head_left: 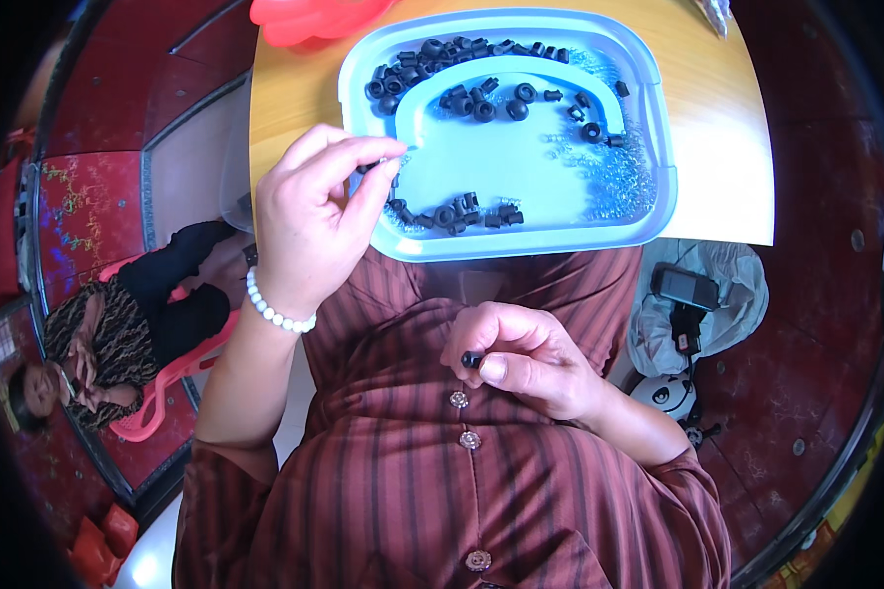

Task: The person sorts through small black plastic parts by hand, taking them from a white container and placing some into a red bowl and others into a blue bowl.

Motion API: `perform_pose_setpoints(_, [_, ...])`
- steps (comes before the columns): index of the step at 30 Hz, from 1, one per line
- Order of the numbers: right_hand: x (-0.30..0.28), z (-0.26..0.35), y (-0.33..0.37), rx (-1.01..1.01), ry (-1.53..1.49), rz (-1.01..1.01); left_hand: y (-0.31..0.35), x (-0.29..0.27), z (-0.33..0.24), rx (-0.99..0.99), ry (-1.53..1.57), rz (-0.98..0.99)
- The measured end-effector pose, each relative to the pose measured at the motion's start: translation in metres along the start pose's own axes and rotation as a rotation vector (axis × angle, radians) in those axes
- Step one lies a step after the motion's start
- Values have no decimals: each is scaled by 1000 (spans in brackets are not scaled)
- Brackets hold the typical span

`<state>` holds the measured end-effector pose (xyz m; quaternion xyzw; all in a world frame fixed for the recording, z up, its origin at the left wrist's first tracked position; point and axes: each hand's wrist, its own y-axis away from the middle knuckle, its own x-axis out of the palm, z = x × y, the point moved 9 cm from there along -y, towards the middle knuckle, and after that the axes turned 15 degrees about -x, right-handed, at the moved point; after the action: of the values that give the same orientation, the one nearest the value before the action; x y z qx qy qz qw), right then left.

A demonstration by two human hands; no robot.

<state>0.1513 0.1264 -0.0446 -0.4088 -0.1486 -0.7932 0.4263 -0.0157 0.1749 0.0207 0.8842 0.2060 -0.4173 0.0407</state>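
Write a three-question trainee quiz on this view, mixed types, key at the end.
1. Multiple choice: what is pinched in the right hand?
A) a red bowl
B) a small black piece
C) a string of white beads

2. True or false: the left hand has its fingertips over the pale blue tray.

3. Fill in: the small clear pieces lie thickest along the tray's ____ side, as the picture shows it.

Key
1: B, held between thumb and forefinger.
2: True, at the tray's left edge.
3: right.
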Motion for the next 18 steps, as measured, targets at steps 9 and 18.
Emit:
perform_pose_setpoints(9, [-7,-4,-5,67,20,-29,-41,36,-26,264,-313,-16])
perform_pose_setpoints(18, [-17,-5,-9,88,12,-18,-40,42,-26,288,-418,23])
